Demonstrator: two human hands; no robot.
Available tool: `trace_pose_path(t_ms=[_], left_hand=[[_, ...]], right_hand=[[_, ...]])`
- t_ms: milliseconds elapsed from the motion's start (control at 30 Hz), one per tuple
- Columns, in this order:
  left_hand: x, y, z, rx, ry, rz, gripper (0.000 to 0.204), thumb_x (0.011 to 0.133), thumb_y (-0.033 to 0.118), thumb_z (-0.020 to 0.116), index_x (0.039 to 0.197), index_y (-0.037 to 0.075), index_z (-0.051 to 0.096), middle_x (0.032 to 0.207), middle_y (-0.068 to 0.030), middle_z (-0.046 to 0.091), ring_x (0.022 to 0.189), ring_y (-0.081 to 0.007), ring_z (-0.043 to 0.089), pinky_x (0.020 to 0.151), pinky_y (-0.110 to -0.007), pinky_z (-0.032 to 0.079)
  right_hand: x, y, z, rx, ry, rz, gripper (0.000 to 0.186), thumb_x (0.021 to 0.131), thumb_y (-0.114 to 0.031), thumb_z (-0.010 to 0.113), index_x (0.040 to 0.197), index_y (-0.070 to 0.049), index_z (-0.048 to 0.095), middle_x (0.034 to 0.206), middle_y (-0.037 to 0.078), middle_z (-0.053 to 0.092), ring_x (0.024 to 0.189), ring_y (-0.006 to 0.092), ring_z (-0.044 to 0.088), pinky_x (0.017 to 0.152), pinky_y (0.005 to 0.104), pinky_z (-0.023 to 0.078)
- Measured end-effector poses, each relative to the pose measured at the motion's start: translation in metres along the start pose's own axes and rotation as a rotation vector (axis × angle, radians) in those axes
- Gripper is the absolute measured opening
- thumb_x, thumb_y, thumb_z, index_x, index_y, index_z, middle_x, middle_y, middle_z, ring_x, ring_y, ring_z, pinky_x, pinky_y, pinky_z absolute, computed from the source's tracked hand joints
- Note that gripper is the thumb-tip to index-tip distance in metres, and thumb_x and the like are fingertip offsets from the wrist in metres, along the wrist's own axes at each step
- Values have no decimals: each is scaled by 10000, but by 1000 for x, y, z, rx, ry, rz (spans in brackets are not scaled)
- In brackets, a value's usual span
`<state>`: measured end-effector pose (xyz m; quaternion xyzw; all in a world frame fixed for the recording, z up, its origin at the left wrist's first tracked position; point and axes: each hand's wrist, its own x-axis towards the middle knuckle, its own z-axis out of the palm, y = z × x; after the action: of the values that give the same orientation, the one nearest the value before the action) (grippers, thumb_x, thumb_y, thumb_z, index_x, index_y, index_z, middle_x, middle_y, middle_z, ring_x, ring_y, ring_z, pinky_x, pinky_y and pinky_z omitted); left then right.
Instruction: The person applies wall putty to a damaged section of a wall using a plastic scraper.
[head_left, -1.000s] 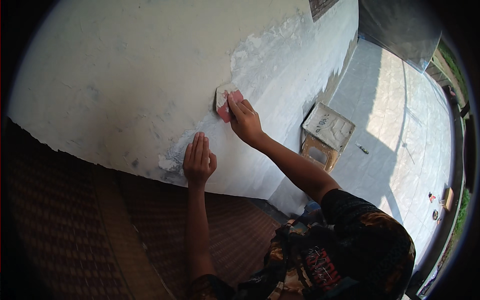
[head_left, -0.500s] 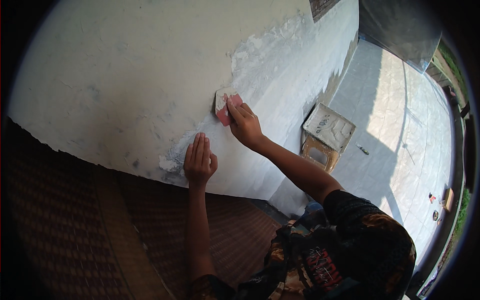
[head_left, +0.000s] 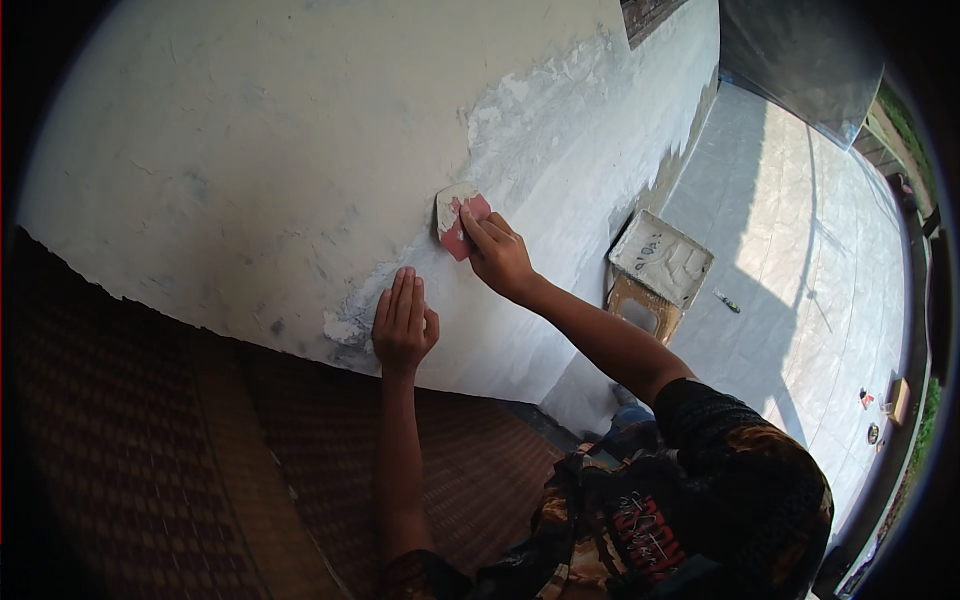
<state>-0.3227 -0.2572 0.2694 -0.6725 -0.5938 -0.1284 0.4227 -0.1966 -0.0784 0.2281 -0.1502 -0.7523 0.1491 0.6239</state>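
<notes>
Right fingers (head_left: 478,232): putty-smeared pink scraper (head_left: 452,233) | left fingers (head_left: 403,296): straight, against patchy wall (head_left: 280,150)

Two hands (head_left: 403,322) (head_left: 502,262), one scraper (head_left: 454,238), one tray (head_left: 664,262)

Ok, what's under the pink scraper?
The right hand holds the pink scraper over the pale wall, which shows beyond its edges. The patch directly beneath is covered, so its surface can't be seen.
</notes>
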Motion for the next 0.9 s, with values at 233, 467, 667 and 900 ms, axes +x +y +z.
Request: trace_pose_path(t_ms=[233,467,667,900], left_hand=[[1,0,-2,15,17,7,392,865,72,556,1234,-18,653,1328,-139,649,1271,-244,603,1081,-396,432],[-1,-1,3,-3,2,14,420,873,73,555,1277,-29,604,1362,-161,619,1278,-287,594,1064,-424,442],[0,0,-2,-7,5,-10,407,864,67,550,1248,-23,645,1329,-141,648,1272,-247,603,1081,-402,431],[2,3,3,-8,25,5,404,861,63,549,1244,-26,645,1319,-149,652,1269,-252,604,1076,-403,433]], right_hand=[[66,14,-29,-74,194,-10,616,706,104,644,1313,11,588,823,82,600,815,275,601,597,373,534],[23,1,8,-21,56,133,639,697,87,658,1326,23,566,853,101,621,861,296,620,648,394,558],[27,-40,-22,190,58,149,667,658,114,646,1317,41,570,919,149,655,800,319,582,736,406,532],[62,0,3,-37,170,-1,632,696,128,661,1317,42,578,787,100,591,754,273,584,637,366,525]])
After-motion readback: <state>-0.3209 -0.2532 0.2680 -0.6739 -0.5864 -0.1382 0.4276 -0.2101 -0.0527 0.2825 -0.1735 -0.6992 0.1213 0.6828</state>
